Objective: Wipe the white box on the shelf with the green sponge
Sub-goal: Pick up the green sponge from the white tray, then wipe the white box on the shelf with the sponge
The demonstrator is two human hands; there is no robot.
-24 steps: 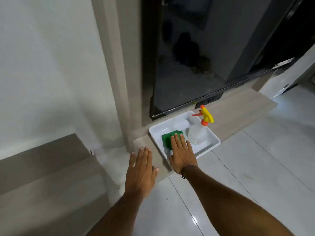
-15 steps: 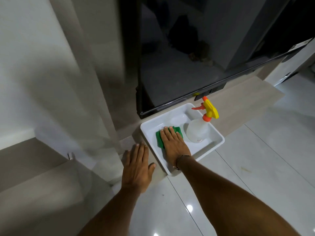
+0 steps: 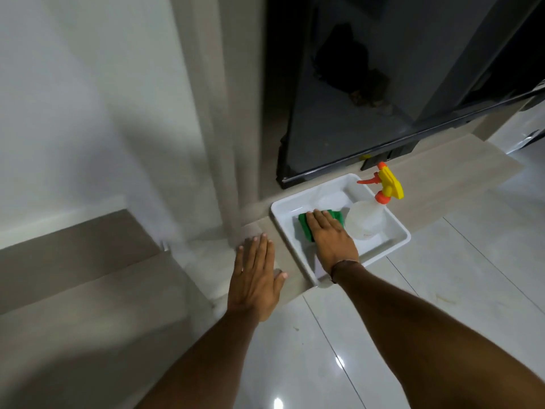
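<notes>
A shallow white box (image 3: 279,222) sits on a low pale wooden shelf (image 3: 442,184), under a dark screen. Inside it lies the green sponge (image 3: 305,228), mostly covered by my right hand (image 3: 331,240). That hand lies flat on top of the sponge with fingers stretched forward, pressing it onto the box floor; its thumb is hidden. My left hand (image 3: 255,278) rests flat with fingers together on the shelf end, just left of the box and apart from it.
A clear spray bottle (image 3: 367,221) with a yellow and orange trigger stands in the box's right half, next to my right hand. A large black screen (image 3: 383,98) overhangs the box's far edge. Glossy white floor tiles (image 3: 457,290) lie in front; a step (image 3: 73,261) is at left.
My right hand slid forward from the box's near edge until it covered the sponge. My left hand moved slightly forward onto the shelf end. The camera shifted.
</notes>
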